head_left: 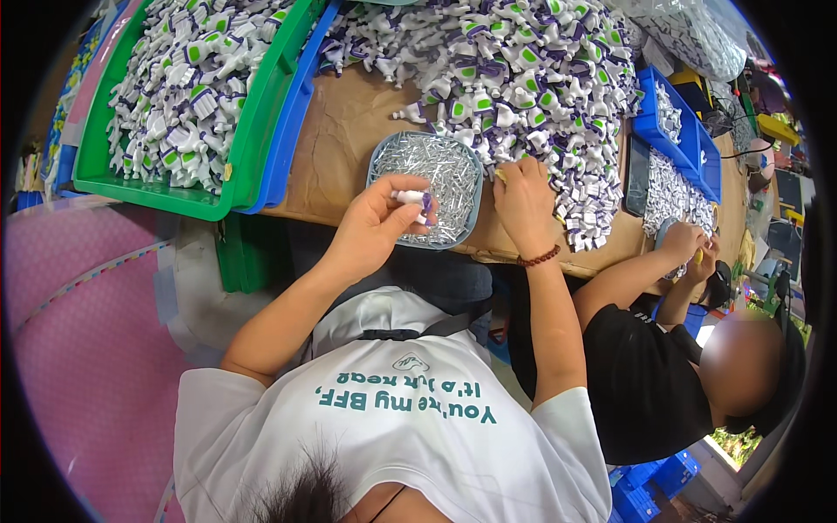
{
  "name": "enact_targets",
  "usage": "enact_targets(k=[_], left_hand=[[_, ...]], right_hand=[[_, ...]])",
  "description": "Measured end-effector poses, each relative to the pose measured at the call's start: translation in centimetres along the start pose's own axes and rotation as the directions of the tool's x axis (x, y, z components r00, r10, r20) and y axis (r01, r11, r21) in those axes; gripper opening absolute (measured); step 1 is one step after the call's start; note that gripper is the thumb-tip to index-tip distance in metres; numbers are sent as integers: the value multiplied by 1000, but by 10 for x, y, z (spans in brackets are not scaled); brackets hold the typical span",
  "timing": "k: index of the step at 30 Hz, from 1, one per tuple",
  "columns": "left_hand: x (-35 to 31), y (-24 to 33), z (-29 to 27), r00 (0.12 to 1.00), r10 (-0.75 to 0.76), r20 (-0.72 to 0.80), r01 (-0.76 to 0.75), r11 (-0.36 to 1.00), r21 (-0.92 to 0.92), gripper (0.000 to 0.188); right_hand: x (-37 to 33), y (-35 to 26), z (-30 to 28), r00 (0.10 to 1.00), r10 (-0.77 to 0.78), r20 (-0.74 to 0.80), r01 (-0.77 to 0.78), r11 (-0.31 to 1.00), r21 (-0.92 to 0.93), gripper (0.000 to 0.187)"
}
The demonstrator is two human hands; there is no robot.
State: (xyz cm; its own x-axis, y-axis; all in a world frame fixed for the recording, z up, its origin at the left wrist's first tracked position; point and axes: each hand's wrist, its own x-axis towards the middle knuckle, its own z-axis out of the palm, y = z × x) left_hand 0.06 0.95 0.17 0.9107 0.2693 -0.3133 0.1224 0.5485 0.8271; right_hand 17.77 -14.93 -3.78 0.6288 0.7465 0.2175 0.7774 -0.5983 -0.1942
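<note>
Can count one grey-blue tub [478, 187], metal pins [427, 166] inside beyond number, one toy figurine [410, 198] held singly, heaped figurines [523, 83] beyond number, two green plastic bins [253, 131], one beaded bracelet [539, 256], one co-worker [649, 383], one dark slab [637, 179], probably a smartphone.

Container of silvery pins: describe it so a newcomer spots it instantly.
On the brown worktop, find the big pile of white pieces. Below it in view, partly behind the left hand, sits the bluish container. Unlike the green tray, it holds slim silvery pins.
</note>
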Motion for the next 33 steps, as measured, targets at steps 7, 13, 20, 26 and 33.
enact_targets(k=[7,13,20,26,33], left_hand=[[-2,-1,-3,1000,12,-8,-12,1000,2,16],[2,-2,3,989,-145,15,146,979,-142,17],[0,3,4,980,-186,72,196,960,-200,17],[-1,4,4,980,-189,61,197,960,-200,16],[-1,3,5,978,-202,59,209,960,-187,15]], right_hand=[[5,-1,-8,999,15,-43,-13,998,56,10],[3,-29,-50,902,323,286,-410,440,799,20],[-12,-53,-55,859,141,492,-483,-93,871,18],[-19,-62,-55,893,104,438,-450,173,876,17],[-18,-61,-57,979,42,201,-198,445,873,18]])
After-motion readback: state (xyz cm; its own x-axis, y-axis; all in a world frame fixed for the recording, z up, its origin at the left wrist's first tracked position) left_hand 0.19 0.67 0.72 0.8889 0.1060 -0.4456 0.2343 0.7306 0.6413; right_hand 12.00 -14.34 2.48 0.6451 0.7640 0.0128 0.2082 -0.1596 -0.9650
